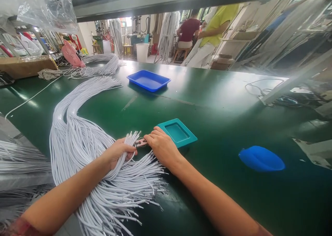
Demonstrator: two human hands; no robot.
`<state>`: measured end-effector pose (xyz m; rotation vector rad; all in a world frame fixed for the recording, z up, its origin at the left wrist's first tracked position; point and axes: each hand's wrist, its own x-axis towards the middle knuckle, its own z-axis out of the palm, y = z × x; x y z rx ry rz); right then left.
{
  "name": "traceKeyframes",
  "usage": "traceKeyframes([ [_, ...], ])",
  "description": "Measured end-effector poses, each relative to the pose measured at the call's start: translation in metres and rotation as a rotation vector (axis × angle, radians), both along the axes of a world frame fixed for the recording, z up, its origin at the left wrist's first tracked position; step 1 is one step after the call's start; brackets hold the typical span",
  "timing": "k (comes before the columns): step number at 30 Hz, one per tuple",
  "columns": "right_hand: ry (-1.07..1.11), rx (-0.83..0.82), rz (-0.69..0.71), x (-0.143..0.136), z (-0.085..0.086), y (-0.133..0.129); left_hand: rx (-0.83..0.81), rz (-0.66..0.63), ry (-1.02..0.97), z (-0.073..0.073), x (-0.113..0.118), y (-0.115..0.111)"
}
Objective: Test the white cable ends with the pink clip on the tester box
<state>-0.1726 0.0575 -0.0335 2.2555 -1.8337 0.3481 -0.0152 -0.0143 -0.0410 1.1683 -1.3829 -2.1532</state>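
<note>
My left hand [119, 153] is closed round a small bunch of white cables [129, 141], their stripped ends pointing up and away. My right hand [164, 146] is wrapped round what looks like a wire stripper [141, 142]; its flat, pinkish metal jaws reach left to the cable ends, and its handles are hidden in my palm. Beneath both arms spreads a large bundle of white cables [77, 139], curving from the back left to frayed ends at the front. Just beyond my right hand lies a teal tray [190, 138], its near-left corner covered by my fingers.
A blue tray [149, 88] sits farther back on the green table [212, 118]. To the right lies a blue, rounded object [261, 159]. A pink basket [72, 54] and more cables are at the back left. Two people are beyond the table, under a grey overhead beam [155, 2].
</note>
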Motion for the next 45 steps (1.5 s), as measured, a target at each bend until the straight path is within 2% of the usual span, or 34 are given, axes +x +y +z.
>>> traceKeyframes([
  [5, 0.036, -0.011, 0.017, -0.008, 0.004, 0.002, 0.012, -0.003, 0.005, -0.003, 0.002, -0.002],
  [6, 0.037, -0.053, -0.028, -0.01, 0.005, 0.003, 0.017, -0.009, 0.004, -0.004, 0.002, -0.003],
  [9, 0.034, -0.187, -0.302, -0.017, 0.003, 0.002, 0.032, -0.021, 0.002, -0.003, 0.003, -0.004],
  [11, 0.035, -0.202, -0.421, -0.019, -0.001, 0.001, 0.039, -0.016, -0.002, -0.002, 0.003, -0.004],
  [16, 0.029, -0.171, -0.457, -0.018, -0.006, 0.0, 0.05, 0.003, 0.001, 0.003, 0.004, -0.001],
  [23, -0.051, -0.168, -0.433, -0.02, -0.005, 0.0, 0.064, 0.023, 0.138, 0.008, 0.016, 0.002],
  [27, -0.164, -0.18, -0.361, -0.021, 0.003, 0.001, 0.077, 0.006, 0.181, 0.009, 0.02, 0.001],
  [32, -0.481, -0.239, -0.166, -0.011, 0.024, 0.007, 0.033, -0.047, 0.21, 0.011, 0.02, 0.002],
  [36, -0.781, -0.099, -0.106, 0.005, 0.034, 0.013, -0.058, -0.044, 0.211, 0.014, 0.021, 0.006],
  [38, -0.838, -0.032, -0.101, 0.005, 0.039, 0.017, -0.101, -0.054, 0.204, 0.016, 0.021, 0.007],
  [40, -0.772, -0.033, -0.088, -0.003, 0.044, 0.02, -0.12, -0.053, 0.198, 0.017, 0.021, 0.007],
  [42, -0.56, -0.066, -0.067, -0.02, 0.048, 0.021, -0.114, -0.043, 0.185, 0.016, 0.021, 0.006],
  [45, -0.329, 0.005, -0.025, -0.043, 0.043, 0.018, -0.078, -0.057, 0.165, 0.015, 0.02, 0.003],
])
